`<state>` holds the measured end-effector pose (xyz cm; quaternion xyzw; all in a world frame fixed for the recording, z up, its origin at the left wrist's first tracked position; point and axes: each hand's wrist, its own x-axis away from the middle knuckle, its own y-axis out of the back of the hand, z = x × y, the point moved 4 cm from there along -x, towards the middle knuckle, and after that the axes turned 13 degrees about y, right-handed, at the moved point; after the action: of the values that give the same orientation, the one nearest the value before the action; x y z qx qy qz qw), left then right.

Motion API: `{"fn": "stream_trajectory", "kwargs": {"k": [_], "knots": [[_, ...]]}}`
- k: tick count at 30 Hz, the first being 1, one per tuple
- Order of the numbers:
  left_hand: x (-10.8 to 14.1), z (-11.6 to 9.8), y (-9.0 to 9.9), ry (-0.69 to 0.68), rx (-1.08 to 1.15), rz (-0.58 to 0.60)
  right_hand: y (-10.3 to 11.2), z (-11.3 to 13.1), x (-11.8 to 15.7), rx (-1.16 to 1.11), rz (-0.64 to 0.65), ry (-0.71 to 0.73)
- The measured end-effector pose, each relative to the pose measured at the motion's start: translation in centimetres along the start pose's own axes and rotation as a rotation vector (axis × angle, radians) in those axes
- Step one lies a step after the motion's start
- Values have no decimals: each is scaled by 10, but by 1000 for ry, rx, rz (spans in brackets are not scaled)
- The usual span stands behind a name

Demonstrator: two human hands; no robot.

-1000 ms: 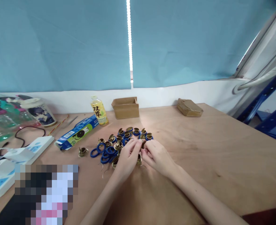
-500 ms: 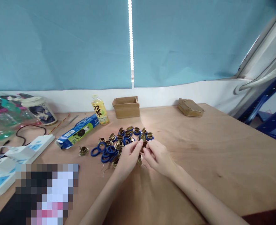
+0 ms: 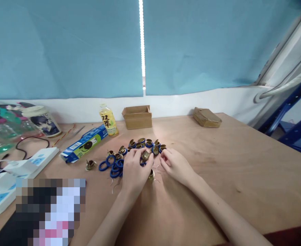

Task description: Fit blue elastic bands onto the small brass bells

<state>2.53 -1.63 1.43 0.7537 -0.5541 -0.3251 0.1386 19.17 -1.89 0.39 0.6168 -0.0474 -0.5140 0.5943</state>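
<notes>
My left hand (image 3: 136, 171) is closed around a brass-coloured metal fitting (image 3: 145, 156), pinching it between thumb and fingers over the pile. Just to its right, my right hand (image 3: 177, 166) has its fingers curled together; whether anything is in them is hidden. A thin pale curved strip (image 3: 158, 169) shows beside its fingertips. Around my left hand lie several similar brass fittings (image 3: 148, 143), some with blue rings on them. Loose blue rings (image 3: 111, 160) are heaped at the left of the pile. More thin curved strips (image 3: 114, 188) lie in front.
Behind the pile stand a yellow-labelled bottle (image 3: 109, 122) and an open cardboard box (image 3: 137, 120). A blue-green carton (image 3: 85, 145), a power strip (image 3: 44, 160) and a paper cup (image 3: 44, 122) are at the left. A flattened cardboard box (image 3: 206, 118) lies at the back right.
My hands have moved apart. The left has turned over and drawn slightly left with the brass fitting; the right has shifted a little right, and a thin curved strip now shows between them.
</notes>
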Motion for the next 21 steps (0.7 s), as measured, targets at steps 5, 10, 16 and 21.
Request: {"fn": "stream_trajectory", "kwargs": {"k": [5,10,16,21], "knots": [[2,5,-8,-108,-252,-19,-14,-2,5,53,138,46],[1,8,-14,-122,-349,58,-8,-7,2,-51,45,-59],[2,8,-17,-135,-366,129,-10,-31,3,-109,-170,-153],[9,4,-22,-166,-460,256,-34,-58,8,-179,-211,-263]]}}
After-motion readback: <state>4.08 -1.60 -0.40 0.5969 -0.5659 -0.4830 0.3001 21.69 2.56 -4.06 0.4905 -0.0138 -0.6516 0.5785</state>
